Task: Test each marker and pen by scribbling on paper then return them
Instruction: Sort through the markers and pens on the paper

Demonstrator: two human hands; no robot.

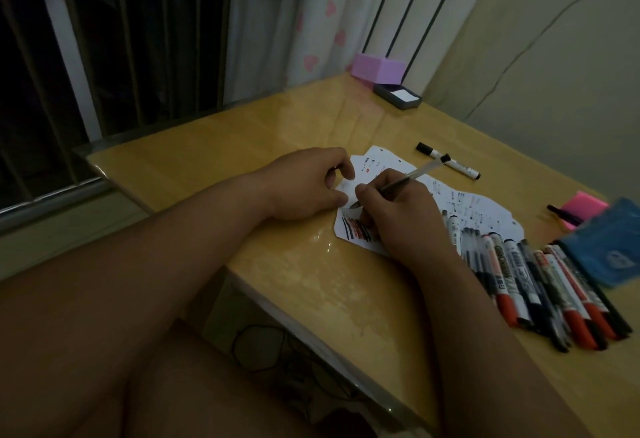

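A torn white sheet of paper [485,210] lies on the wooden table [249,146], with black and red scribbles near its front left edge. My right hand [398,216] grips a clear-barrelled pen [412,178], tip down on the paper. My left hand [308,184] rests on the paper's left edge with fingers curled, pinning it; something small and dark shows between its fingers. A row of several red and black markers and pens [540,281] lies to the right of my right wrist. One black-capped white marker [450,161] lies apart beyond the paper.
A blue pouch [609,247] and a pink sticky-note pad [581,209] sit at the right edge. A purple box [377,68] and a dark tray [398,96] stand at the table's far corner. A window with bars is on the left.
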